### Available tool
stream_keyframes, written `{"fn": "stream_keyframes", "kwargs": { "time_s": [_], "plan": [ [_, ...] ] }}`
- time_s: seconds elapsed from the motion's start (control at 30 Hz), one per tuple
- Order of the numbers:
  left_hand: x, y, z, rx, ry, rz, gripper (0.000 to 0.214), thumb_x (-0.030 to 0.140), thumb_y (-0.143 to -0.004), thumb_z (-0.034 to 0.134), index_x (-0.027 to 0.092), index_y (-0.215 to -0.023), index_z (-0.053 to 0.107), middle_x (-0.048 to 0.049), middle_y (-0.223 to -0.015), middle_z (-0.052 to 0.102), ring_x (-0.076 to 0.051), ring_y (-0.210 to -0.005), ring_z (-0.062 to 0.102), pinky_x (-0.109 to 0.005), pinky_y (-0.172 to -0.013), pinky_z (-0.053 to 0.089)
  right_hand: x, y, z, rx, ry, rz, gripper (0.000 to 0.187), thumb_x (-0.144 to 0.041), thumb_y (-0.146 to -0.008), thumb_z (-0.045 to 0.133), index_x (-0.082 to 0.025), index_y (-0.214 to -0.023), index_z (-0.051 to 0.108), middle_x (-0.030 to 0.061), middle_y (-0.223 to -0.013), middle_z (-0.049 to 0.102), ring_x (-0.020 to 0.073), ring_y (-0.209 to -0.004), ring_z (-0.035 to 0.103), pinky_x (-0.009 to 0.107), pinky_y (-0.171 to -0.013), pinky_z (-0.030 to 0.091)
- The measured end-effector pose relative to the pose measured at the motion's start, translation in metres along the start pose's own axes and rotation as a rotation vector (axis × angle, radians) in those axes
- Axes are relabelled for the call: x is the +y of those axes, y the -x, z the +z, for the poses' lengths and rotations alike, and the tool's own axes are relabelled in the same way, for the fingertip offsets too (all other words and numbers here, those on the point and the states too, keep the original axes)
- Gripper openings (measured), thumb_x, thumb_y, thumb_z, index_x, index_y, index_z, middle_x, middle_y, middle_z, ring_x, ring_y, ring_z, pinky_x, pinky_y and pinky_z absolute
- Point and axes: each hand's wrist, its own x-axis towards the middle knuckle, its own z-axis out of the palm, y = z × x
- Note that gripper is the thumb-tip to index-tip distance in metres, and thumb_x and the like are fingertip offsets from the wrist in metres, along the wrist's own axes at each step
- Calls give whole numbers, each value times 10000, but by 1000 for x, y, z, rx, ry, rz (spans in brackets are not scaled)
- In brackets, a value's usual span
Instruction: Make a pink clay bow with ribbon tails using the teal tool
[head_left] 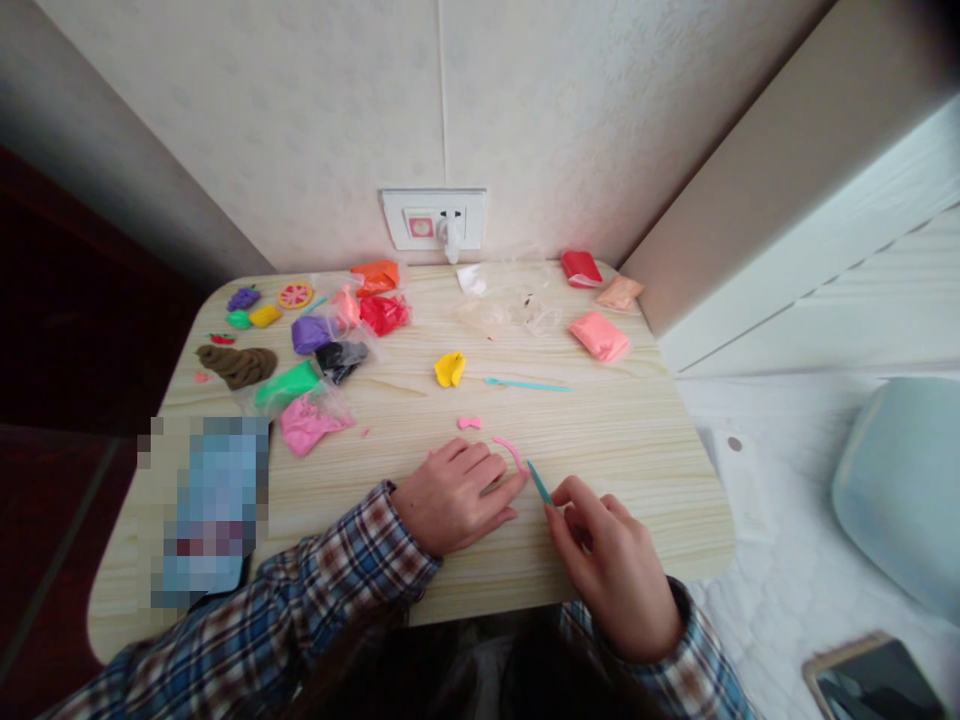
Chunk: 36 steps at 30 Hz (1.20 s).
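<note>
My right hand (611, 560) pinches a teal plastic clay knife (540, 486), its tip pointing up and left. Just left of that tip lies a thin pink clay strip (508, 450), slightly curved on the table. My left hand (461, 495) is palm down beside it, index finger reaching to the strip's lower end and thumb apart. Whether that fingertip presses on the strip, I cannot tell. A small pink clay bow (470, 423) lies beyond my left knuckles. Farther back are a yellow clay piece (450, 370) and a second teal tool (529, 385).
Bagged clay in several colours, such as the pink bag (311, 420), covers the table's left side. Brown coiled clay (238, 367) and small clay fruits (244, 298) sit at far left. A blurred-out phone-like screen (214, 510) is near my left sleeve. Salmon clay (600, 336) lies back right.
</note>
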Motion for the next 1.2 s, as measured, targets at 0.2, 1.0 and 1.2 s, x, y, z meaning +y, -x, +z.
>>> {"fn": "stream_keyframes", "kwargs": {
  "time_s": [0.2, 1.0, 1.2],
  "plan": [
    [0, -1, -1, -6, 2, 0, 297, 339, -882, 526, 142, -1094, 593, -54, -823, 618, -182, -755, 551, -338, -684, 434, 2, -1, -5, -43, 30, -15, 151, -213, -884, 396, -218, -750, 465, -69, -468, 525, 129, -462, 505, 232, -522, 346],
    [-2, 1, 1, 47, 50, 4, 258, 317, -897, 487, 144, -1050, 604, -40, -797, 617, -168, -724, 543, -321, -673, 434, 19, -2, -12, -117, -371, 406, 255, -447, -847, 391, -224, -734, 436, -80, -393, 422, 95, -363, 363, 208, -393, 260],
    [-1, 0, 4, 142, 87, -22, 207, 249, -903, 470, 139, -1015, 604, -41, -807, 632, -162, -746, 550, -318, -697, 434, 24, -3, -14, -92, -469, 449, 312, -513, -824, 421, -213, -751, 466, -74, -405, 431, 90, -381, 380, 199, -395, 279]
  ]
}}
